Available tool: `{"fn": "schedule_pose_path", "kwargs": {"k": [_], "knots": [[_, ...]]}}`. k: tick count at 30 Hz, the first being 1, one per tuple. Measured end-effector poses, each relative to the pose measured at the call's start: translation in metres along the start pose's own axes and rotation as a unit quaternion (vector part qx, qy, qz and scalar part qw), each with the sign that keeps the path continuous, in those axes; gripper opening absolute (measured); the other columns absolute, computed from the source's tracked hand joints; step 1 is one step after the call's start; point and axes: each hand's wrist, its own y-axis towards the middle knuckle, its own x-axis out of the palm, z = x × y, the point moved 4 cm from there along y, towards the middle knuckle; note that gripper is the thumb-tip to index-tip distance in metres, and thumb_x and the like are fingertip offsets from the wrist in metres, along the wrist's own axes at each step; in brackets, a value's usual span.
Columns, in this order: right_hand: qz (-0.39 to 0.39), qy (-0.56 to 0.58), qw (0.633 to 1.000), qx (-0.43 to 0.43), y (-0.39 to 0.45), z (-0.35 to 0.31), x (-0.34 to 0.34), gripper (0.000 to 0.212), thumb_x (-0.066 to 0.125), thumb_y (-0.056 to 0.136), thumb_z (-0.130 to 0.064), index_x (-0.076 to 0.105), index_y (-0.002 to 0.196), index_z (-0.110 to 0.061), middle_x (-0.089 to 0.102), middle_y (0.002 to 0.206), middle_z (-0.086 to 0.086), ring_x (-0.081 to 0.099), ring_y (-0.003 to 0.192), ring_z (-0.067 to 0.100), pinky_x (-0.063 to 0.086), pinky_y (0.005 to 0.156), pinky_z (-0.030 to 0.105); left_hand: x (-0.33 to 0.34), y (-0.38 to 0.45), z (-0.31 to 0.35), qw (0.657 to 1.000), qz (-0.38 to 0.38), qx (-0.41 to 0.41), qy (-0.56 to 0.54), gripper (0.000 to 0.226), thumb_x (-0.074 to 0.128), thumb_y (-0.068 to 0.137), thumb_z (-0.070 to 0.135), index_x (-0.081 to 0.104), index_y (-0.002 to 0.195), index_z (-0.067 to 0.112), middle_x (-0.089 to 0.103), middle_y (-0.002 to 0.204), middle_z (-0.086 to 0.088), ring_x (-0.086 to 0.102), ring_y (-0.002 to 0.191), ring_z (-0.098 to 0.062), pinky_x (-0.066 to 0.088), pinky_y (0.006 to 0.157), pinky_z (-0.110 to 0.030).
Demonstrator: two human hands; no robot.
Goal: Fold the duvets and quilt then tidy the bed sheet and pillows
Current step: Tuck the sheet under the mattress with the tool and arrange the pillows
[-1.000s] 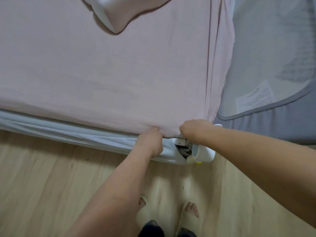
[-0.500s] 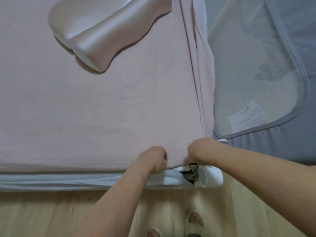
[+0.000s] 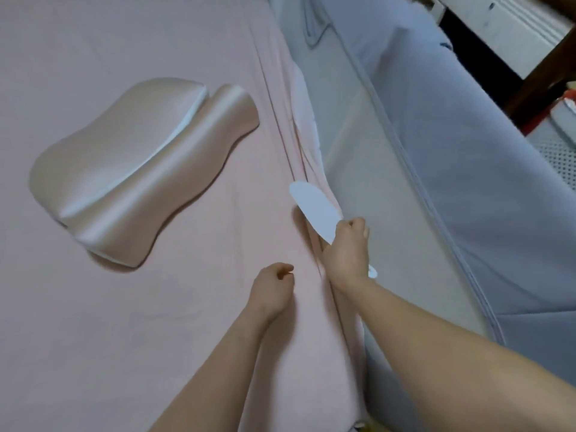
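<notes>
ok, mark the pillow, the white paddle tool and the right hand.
pillow (image 3: 137, 169), head view, middle of its top face
white paddle tool (image 3: 314, 210), head view, flat blade
right hand (image 3: 346, 247), head view, back of hand

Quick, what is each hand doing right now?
Left hand: fingers curled, holding nothing.
Right hand: grip closed on the white paddle.
</notes>
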Motion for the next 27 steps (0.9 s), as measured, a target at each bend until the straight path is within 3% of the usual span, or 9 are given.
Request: {"fn": "schedule_pose_path", "kwargs": {"k": [3, 8, 10, 13, 17, 19, 21, 24, 27], "knots": [[-0.003, -0.039, 0.999, 0.002, 0.039, 0.006, 0.026, 0.029, 0.045, 0.086, 0.005, 0.050, 0.114, -0.002, 0.042, 0.119, 0.014, 0.038, 0.116, 0.029, 0.039, 0.096, 0.034, 0.011, 0.034, 0.008, 0.999, 0.005, 0.015, -0.034, 0.040, 0.045, 0.094, 0.007, 0.053, 0.133, 0.011, 0.059, 0.130, -0.007, 0.055, 0.122, -0.025, 0.042, 0.107, -0.042], [-0.076, -0.177, 0.981, -0.025, 0.061, 0.009, 0.049, 0.026, 0.046, 0.089, 0.000, 0.047, 0.115, -0.004, 0.056, 0.116, 0.013, 0.052, 0.109, 0.029, 0.041, 0.081, 0.034, 0.035, 0.058, 0.003, 0.995, 0.003, 0.100, 0.009, 0.055, 0.035, 0.091, -0.004, 0.039, 0.144, 0.012, 0.047, 0.143, 0.001, 0.045, 0.131, -0.011, 0.030, 0.111, -0.021], [-0.066, -0.216, 0.971, -0.075, 0.061, 0.003, 0.043, 0.022, 0.053, 0.083, 0.001, 0.053, 0.105, -0.003, 0.064, 0.100, 0.015, 0.063, 0.091, 0.031, 0.043, 0.067, 0.033, 0.044, 0.061, 0.001, 0.987, -0.006, 0.154, 0.035, 0.059, 0.035, 0.086, -0.003, 0.042, 0.143, 0.014, 0.050, 0.139, 0.005, 0.046, 0.128, -0.011, 0.029, 0.108, -0.017], [0.050, -0.332, 0.927, -0.164, 0.060, -0.006, 0.004, 0.031, 0.079, 0.047, 0.005, 0.058, 0.068, -0.004, 0.058, 0.055, 0.011, 0.058, 0.043, 0.026, 0.026, 0.042, 0.023, 0.069, 0.057, 0.002, 0.969, -0.037, 0.200, 0.144, 0.069, 0.038, 0.083, 0.003, 0.029, 0.150, 0.014, 0.040, 0.149, -0.001, 0.031, 0.139, -0.023, 0.021, 0.117, -0.030], [-0.091, -0.394, 0.907, -0.117, 0.065, 0.008, -0.003, 0.021, 0.046, 0.089, 0.001, 0.052, 0.108, -0.007, 0.064, 0.105, 0.009, 0.064, 0.093, 0.025, 0.034, 0.065, 0.030, 0.115, 0.055, 0.019, 0.903, -0.158, 0.235, 0.322, 0.073, 0.039, 0.088, 0.007, 0.010, 0.154, 0.018, 0.010, 0.161, 0.001, -0.004, 0.148, -0.019, -0.013, 0.116, -0.042], [-0.085, -0.401, 0.906, -0.102, 0.062, 0.000, 0.001, 0.024, 0.043, 0.090, 0.001, 0.051, 0.110, -0.009, 0.063, 0.108, 0.007, 0.062, 0.097, 0.023, 0.035, 0.067, 0.028, 0.125, 0.065, 0.021, 0.862, -0.212, 0.245, 0.389, 0.065, 0.041, 0.091, 0.011, 0.020, 0.152, 0.015, 0.021, 0.158, -0.003, 0.001, 0.147, -0.022, -0.006, 0.119, -0.043], [-0.084, -0.386, 0.914, -0.092, 0.061, -0.005, 0.007, 0.024, 0.042, 0.090, 0.001, 0.051, 0.110, -0.008, 0.059, 0.113, 0.009, 0.060, 0.098, 0.024, 0.034, 0.066, 0.028, 0.116, 0.074, 0.023, 0.865, -0.236, 0.244, 0.369, 0.048, 0.043, 0.092, 0.014, 0.043, 0.141, 0.014, 0.044, 0.144, -0.010, 0.029, 0.138, -0.029, 0.022, 0.115, -0.038], [-0.009, -0.352, 0.929, -0.115, 0.064, -0.020, 0.012, 0.024, 0.042, 0.084, 0.003, 0.058, 0.102, -0.002, 0.051, 0.114, 0.014, 0.053, 0.098, 0.029, 0.029, 0.058, 0.033, 0.066, 0.074, 0.032, 0.896, -0.131, 0.291, 0.310, 0.027, 0.047, 0.088, 0.014, 0.065, 0.108, 0.014, 0.067, 0.111, -0.009, 0.057, 0.104, -0.030, 0.044, 0.086, -0.035], [0.051, -0.240, 0.960, -0.131, 0.062, -0.048, 0.016, 0.018, 0.043, 0.072, 0.005, 0.059, 0.080, 0.000, 0.053, 0.096, 0.016, 0.056, 0.077, 0.032, 0.022, 0.047, 0.031, -0.016, 0.081, 0.027, 0.897, 0.171, 0.314, 0.258, 0.035, 0.047, 0.083, 0.012, 0.067, 0.112, 0.020, 0.067, 0.115, 0.000, 0.057, 0.109, -0.022, 0.029, 0.107, -0.034]]}}
